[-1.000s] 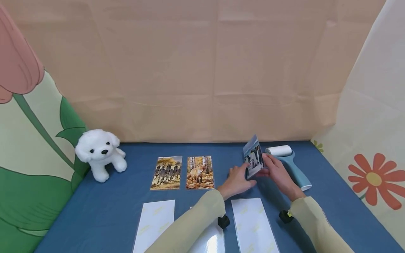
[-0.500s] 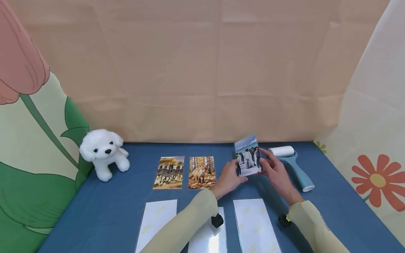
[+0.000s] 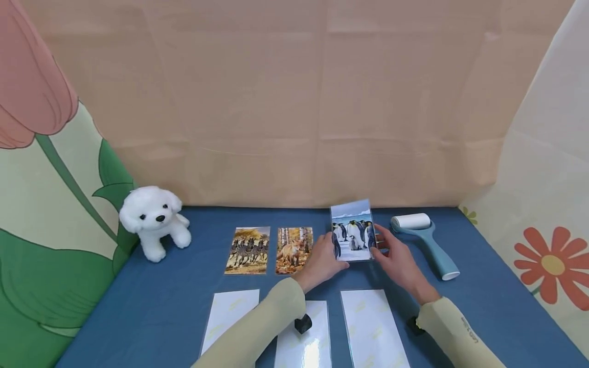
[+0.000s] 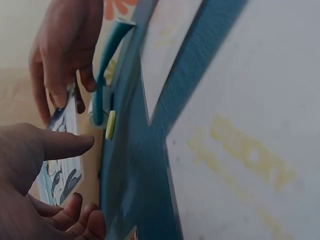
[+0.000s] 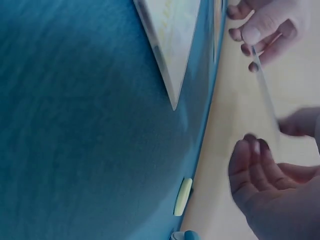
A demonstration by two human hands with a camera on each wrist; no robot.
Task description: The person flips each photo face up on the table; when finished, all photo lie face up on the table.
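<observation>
Both hands hold up a penguin photo card [image 3: 353, 232], tilted above the far part of the blue table [image 3: 152, 306]. My left hand [image 3: 320, 261] pinches its left edge, and my right hand [image 3: 395, 259] grips the lower right edge with the thumb in front. From the left wrist view, the photo card [image 4: 67, 170] stands between the two hands, seen at a slant. Left of it lie a fox photo card [image 3: 294, 249] and a zebra photo card [image 3: 248, 250], side by side and face up.
Nearer lie three glossy white sheets [image 3: 375, 327] with faint yellow marks; the left sleeve partly covers two. A teal lint roller [image 3: 430, 243] lies at the right. A white plush dog [image 3: 154, 220] stands at the left. Wrist views show a small yellow-green piece [image 4: 111, 125].
The penguin photo card has turned from nearly edge-on to face the head camera and moved left with both hands. The head view has shifted slightly.
</observation>
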